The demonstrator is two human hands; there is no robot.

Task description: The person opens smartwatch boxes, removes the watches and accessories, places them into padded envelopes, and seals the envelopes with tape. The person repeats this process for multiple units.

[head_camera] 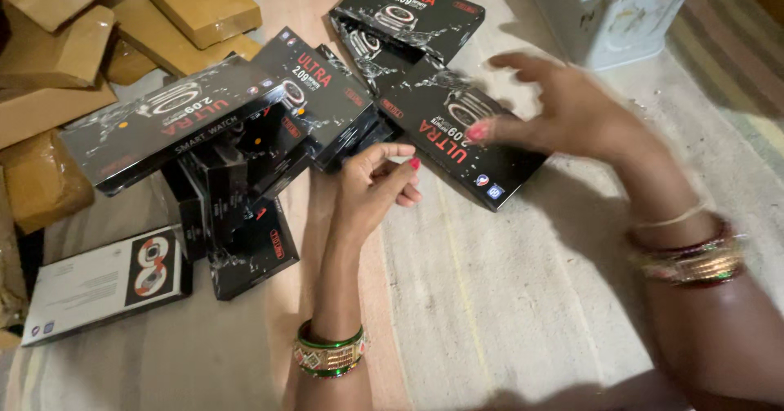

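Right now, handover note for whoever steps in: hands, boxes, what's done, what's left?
Left hand: empty, fingers curled, beside the black boxes.
Right hand: open, fingertips on the near black box, no grip on it.
Boxes: loose black pile on the striped cloth, one white-backed box lower left, brown cartons upper left, grey tin at top.
Done: nothing stacked. Left: the whole pile lies unsorted.

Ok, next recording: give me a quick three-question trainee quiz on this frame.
1. True or false: the right hand is over a black box.
2. Where are the brown cardboard parcels? A) upper left B) lower right C) in the left hand
3. What kind of surface lies under the boxes?

Key: 1. True. 2. A. 3. A pale striped cloth.
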